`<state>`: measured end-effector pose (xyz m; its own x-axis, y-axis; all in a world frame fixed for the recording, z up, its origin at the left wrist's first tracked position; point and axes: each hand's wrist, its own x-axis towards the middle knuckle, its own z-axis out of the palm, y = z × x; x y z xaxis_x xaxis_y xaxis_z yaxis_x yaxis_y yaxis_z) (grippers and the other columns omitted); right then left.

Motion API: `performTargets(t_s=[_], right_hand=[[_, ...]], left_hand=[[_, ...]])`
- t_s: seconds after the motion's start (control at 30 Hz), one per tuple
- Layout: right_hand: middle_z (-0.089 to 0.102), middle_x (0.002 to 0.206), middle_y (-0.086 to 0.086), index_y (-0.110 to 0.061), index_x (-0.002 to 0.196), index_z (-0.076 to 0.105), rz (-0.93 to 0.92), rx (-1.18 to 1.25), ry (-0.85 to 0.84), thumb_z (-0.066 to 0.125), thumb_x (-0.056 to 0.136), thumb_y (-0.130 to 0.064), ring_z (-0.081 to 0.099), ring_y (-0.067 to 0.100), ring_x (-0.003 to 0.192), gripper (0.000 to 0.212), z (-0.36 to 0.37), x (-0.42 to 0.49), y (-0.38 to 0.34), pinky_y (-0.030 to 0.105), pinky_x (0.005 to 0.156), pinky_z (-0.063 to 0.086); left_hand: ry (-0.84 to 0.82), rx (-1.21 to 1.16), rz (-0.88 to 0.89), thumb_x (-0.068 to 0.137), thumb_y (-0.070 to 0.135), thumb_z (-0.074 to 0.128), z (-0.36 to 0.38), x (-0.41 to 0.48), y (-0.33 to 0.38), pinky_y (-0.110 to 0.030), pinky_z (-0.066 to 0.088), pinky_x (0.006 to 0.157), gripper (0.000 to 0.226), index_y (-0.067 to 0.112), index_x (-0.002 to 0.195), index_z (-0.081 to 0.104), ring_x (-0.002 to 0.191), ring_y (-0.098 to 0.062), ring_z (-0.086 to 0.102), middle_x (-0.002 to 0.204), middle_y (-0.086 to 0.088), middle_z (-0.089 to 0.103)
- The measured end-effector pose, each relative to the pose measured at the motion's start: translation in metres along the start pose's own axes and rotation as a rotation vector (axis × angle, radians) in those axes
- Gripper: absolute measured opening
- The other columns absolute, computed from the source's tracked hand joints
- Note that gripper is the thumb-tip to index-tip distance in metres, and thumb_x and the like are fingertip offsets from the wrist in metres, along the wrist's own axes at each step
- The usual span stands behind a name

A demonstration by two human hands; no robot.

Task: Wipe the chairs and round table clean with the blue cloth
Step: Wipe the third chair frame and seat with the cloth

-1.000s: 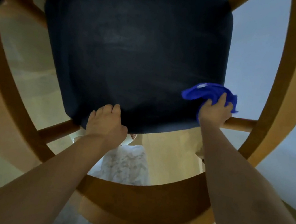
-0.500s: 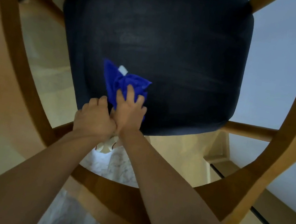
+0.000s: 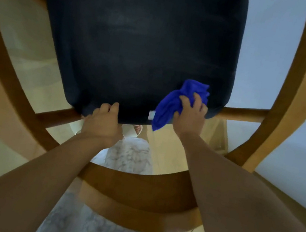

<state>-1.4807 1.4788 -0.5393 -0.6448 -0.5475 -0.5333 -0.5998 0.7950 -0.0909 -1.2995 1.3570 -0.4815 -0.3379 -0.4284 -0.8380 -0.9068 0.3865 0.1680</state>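
Since half a second ago, the right hand (image 3: 190,113) has carried the blue cloth (image 3: 172,101) from beside the left hand (image 3: 103,122) across to the near right corner of the dark seat cushion (image 3: 135,43), while the left hand has stayed at the near edge. Now the right hand grips the cloth in a bunch, with its fingers curled over it, and presses it on the cushion just at that corner. The cloth lies with its long axis slanted, from far right on the cushion to near left, and its lower end, with a small white tag (image 3: 151,115), hangs over the near edge. The left hand holds the near edge of the cushion with curled fingers, apart from the cloth, and I judge that it steadies the chair. From the right hand, almost all of the cushion lies forward and to the left, and the wooden side rail (image 3: 243,113) lies just to its right, beyond the corner. So the next stroke, in my judgement, must go either back to the left along the near edge or away from the person over the middle. The right hand is the one to do it, because it has the cloth already. I cannot find the round table in this view.
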Motion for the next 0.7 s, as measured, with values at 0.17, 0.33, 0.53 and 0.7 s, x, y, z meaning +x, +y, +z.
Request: performTargets(t_s=[0.17, 0.33, 0.53, 0.7], right_hand=[[0.026, 0.146, 0.012, -0.022, 0.138, 0.033, 0.792, 0.749, 0.145, 0.046, 0.095, -0.027, 0.034, 0.037, 0.128, 0.045, 0.001, -0.003, 0.012, 0.044, 0.104, 0.035], [0.027, 0.147, 0.012, -0.022, 0.145, 0.025, 0.911, 1.0, 0.148, 0.046, 0.095, -0.038, 0.037, 0.036, 0.127, 0.057, 0.013, -0.012, -0.02, 0.046, 0.102, 0.035], [0.019, 0.149, 0.015, -0.018, 0.146, 0.02, 0.92, 0.991, 0.065, 0.046, 0.095, -0.035, 0.035, 0.039, 0.128, 0.059, 0.036, -0.038, -0.103, 0.042, 0.102, 0.032], [0.006, 0.152, 0.016, -0.023, 0.146, 0.015, 0.868, 0.903, -0.131, 0.043, 0.095, -0.035, 0.031, 0.042, 0.128, 0.06, 0.034, -0.05, -0.166, 0.047, 0.106, 0.031]], left_hand=[[-0.016, -0.032, 0.038, 0.093, 0.025, 0.045, 0.002, -0.002, 0.008, -0.042, 0.032, 0.102, 0.063, 0.017, 0.147, 0.014, 0.129, -0.03, 0.032, 0.147, -0.01, 0.025], [-0.022, -0.067, 0.079, 0.094, 0.025, 0.044, -0.001, -0.007, 0.008, -0.042, 0.03, 0.104, 0.062, 0.017, 0.148, 0.013, 0.131, -0.029, 0.031, 0.149, -0.007, 0.023], [-0.024, -0.07, 0.125, 0.094, 0.023, 0.044, -0.02, -0.015, -0.002, -0.041, 0.032, 0.106, 0.062, 0.017, 0.148, 0.014, 0.132, -0.027, 0.03, 0.15, -0.007, 0.021], [0.037, -0.093, 0.178, 0.095, 0.016, 0.039, -0.048, -0.024, -0.019, -0.04, 0.032, 0.106, 0.057, 0.015, 0.147, 0.017, 0.133, -0.026, 0.029, 0.15, -0.007, 0.022]])
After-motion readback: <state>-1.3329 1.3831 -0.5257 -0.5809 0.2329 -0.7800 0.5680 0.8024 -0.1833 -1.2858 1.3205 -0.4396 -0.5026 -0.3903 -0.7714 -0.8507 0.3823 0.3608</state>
